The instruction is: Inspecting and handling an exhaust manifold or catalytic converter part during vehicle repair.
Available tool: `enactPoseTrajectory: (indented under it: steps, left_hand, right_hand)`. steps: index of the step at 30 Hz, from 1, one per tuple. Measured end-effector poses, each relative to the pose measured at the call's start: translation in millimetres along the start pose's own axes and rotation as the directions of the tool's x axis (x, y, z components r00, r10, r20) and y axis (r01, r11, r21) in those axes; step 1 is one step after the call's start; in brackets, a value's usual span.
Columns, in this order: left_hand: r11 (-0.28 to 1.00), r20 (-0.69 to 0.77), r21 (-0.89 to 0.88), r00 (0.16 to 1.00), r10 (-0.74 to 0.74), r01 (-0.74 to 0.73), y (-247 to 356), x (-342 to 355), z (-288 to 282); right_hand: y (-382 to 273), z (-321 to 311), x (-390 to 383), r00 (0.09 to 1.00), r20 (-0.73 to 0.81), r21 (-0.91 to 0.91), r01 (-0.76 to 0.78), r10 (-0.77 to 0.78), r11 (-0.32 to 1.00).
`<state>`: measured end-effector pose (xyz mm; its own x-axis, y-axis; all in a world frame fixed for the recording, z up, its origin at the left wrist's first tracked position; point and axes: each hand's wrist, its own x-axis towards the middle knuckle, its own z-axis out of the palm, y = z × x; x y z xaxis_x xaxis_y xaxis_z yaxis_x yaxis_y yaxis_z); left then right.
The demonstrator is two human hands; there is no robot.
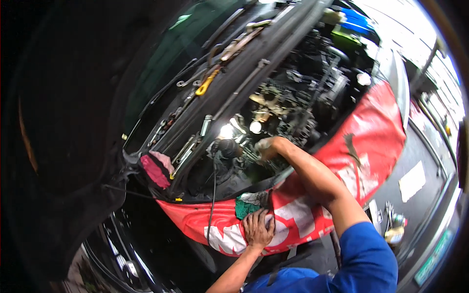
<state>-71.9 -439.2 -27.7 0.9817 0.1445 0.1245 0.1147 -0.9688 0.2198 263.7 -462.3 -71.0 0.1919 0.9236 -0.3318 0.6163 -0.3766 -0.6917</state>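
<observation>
My left hand [258, 229] lies flat on a red and white fender cover [222, 222] draped over the car's edge, its fingers stretched out with nothing in them. Its fingertips are close to a green rag [245, 208] and a greyish cloth [255, 198]. My right hand [267, 148] reaches down into the engine bay [293, 112], among metal engine parts. Its fingers are blurred and partly hidden, so what they touch cannot be made out. Beside it, to the left, shines a bright work lamp [226, 131], and a black cable [213, 195] runs down over the cover.
Several wrenches [185, 152] lie along the cowl, with a yellow-handled tool [207, 83] farther up. A pink cloth [155, 172] sits at the bay's left corner. The raised hood [73, 122] fills the left. At right, a grey surface [430, 195] bears white paper [413, 180] and small tools [389, 215].
</observation>
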Motion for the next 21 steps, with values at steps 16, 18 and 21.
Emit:
enactPoseTrajectory:
  steps: [16,18,21]
  left_hand:
    - [0.981,0.462,0.166,0.872,-0.163,0.096,-1,-15,5]
    - [0.987,0.392,0.154,0.914,-0.107,0.049,-7,-25,-1]
    - [0.997,0.070,0.068,0.997,0.042,-0.047,-11,-12,17]
  right_hand:
    - [-204,164,-144,0.769,-0.629,0.772,0.598,0.117,0.217]
    - [-235,205,-163,0.819,-0.569,0.823,0.567,0.081,0.048]
    - [-233,270,-213,0.814,-0.571,0.821,0.565,0.108,0.087]
